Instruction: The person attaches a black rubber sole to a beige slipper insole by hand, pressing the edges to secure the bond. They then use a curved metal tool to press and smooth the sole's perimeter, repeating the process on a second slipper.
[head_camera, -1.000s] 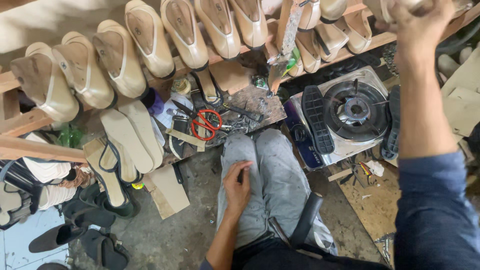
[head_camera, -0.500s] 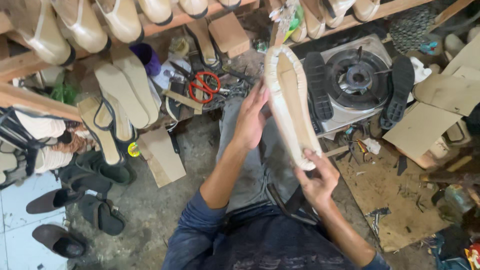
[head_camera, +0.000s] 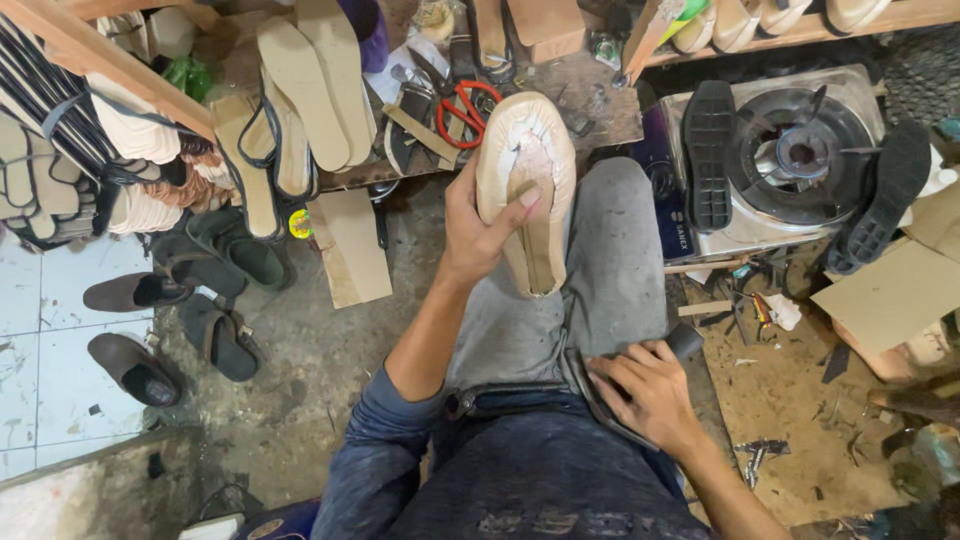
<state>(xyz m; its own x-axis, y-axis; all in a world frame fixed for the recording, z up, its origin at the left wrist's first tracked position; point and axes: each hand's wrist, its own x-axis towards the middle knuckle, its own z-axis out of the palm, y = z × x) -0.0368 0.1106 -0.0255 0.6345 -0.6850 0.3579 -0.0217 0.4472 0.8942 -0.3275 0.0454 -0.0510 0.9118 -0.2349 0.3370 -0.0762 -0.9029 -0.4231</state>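
My left hand grips a beige shoe upper on its last, sole side up, over my grey-trousered knees. The thumb lies across the insole. My right hand rests on my right thigh with its fingers on a dark flat object at the hip; what that object is I cannot tell. Red-handled scissors lie on the low bench just beyond the shoe's toe.
A gas burner stands at the right with black outsoles leaning on it. Beige insoles lie on the bench at left. Dark sandals and shoes sit on the floor left. Cardboard lies at right.
The shoe has come down onto my lap, now held by my left hand alone. My right hand has let go of it and dropped to my right hip.
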